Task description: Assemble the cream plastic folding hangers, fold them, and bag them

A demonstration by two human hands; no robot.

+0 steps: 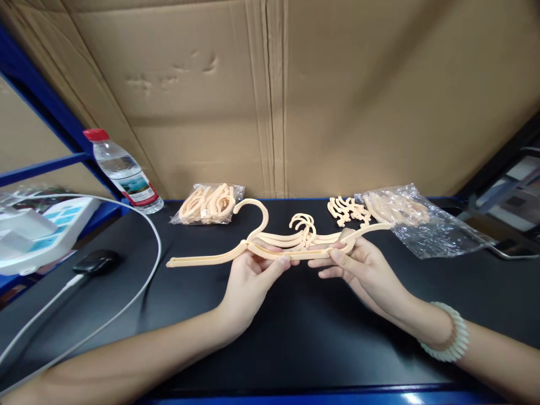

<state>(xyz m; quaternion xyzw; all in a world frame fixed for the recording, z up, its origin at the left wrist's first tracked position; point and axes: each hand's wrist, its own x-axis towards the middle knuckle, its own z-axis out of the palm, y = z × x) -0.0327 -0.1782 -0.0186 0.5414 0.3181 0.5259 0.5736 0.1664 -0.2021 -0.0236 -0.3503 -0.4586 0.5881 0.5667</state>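
Hangers [278, 241], thin stiff plastic, probably light and prone to sliding apart, sit stacked right of the water bottle [122, 171], pinched at mid-bar by left hand [248, 281] and right hand [363, 270].

It looked like a packing or assembly station in a small workshop — a black bench top [295, 337] edged in blue, blue steel racking [42, 167], flattened cardboard [270, 84] as a back wall, and clear bags of identical plastic parts [208, 203].

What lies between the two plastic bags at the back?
Head view: loose beige hooks beside the right bag, plus the hook of the held hanger.
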